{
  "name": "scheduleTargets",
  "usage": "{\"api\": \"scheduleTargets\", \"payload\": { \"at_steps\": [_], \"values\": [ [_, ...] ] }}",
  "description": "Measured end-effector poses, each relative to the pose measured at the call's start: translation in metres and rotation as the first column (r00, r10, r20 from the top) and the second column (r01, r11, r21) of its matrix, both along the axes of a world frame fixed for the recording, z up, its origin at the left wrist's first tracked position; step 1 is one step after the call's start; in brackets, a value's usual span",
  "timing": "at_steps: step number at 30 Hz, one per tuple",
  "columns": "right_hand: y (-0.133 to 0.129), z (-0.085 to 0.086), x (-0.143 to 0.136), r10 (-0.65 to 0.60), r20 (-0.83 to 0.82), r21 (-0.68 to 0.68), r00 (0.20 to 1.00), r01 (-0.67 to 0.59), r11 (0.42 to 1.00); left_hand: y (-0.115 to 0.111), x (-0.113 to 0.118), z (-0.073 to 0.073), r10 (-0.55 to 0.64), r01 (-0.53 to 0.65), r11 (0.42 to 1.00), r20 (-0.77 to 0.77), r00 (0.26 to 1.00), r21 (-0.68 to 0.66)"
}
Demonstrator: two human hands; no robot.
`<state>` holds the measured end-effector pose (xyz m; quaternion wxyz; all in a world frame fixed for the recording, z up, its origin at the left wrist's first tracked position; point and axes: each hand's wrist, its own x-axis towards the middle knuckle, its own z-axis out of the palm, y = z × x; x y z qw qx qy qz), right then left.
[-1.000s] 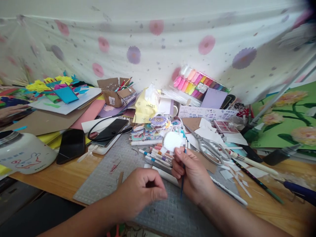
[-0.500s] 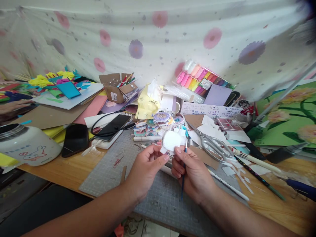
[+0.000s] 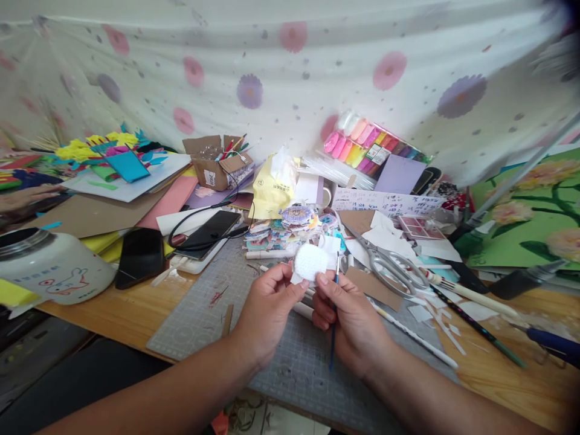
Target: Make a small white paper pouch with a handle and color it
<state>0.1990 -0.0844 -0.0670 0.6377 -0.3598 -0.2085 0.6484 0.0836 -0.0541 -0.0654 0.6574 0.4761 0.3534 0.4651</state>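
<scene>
A small white rounded piece (image 3: 310, 261) with a dotted surface is held up above the grey cutting mat (image 3: 194, 314). My left hand (image 3: 263, 314) pinches its lower left edge between thumb and fingers. At its lower right, my right hand (image 3: 356, 317) has the thumb against the edge, with the other fingers curled around a thin blue paintbrush (image 3: 333, 349). The brush stands nearly upright, tip up. White square-edged flaps stick out behind the rounded piece. Just beyond lies a pile of colourful paper cutouts (image 3: 276, 234).
Large scissors (image 3: 396, 269) lie right of the hands among paper scraps. A black phone (image 3: 208, 232) and a wide-mouthed white jar (image 3: 54, 266) stand left. Behind are a cardboard box (image 3: 211, 172), a yellow bag (image 3: 270, 190) and a tray of coloured clay (image 3: 376, 145). Another person's hand (image 3: 34, 199) shows far left.
The white piece has shifted slightly left and turned a little, with more of its dotted face showing. The brush has moved slightly left with my right hand. Both grips stay the same.
</scene>
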Motion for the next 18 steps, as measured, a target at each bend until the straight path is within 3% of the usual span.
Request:
{"api": "scheduleTargets", "payload": {
  "at_steps": [4,8,12,15,18],
  "values": [
    [0.001,0.000,0.001,-0.006,-0.002,0.001,1.000,0.006,1.000,-0.001,-0.003,0.001,-0.017,0.017,1.000,-0.030,0.999,-0.009],
    [0.003,-0.001,0.003,-0.029,-0.019,-0.005,0.999,0.029,1.000,-0.004,-0.009,0.002,-0.026,0.023,1.000,-0.156,0.987,-0.019],
    [0.006,-0.001,0.007,-0.055,-0.043,-0.001,0.998,0.055,0.998,-0.005,-0.022,0.007,-0.137,0.137,0.990,-0.301,0.944,-0.021],
    [0.009,-0.001,0.011,-0.085,-0.052,0.010,0.995,0.086,0.996,-0.005,-0.037,0.013,-0.263,0.269,0.962,-0.403,0.877,-0.042],
    [0.011,0.000,0.013,-0.103,-0.067,0.013,0.992,0.104,0.994,-0.009,-0.053,0.018,-0.419,0.449,0.890,-0.530,0.737,-0.079]
  ]
}}
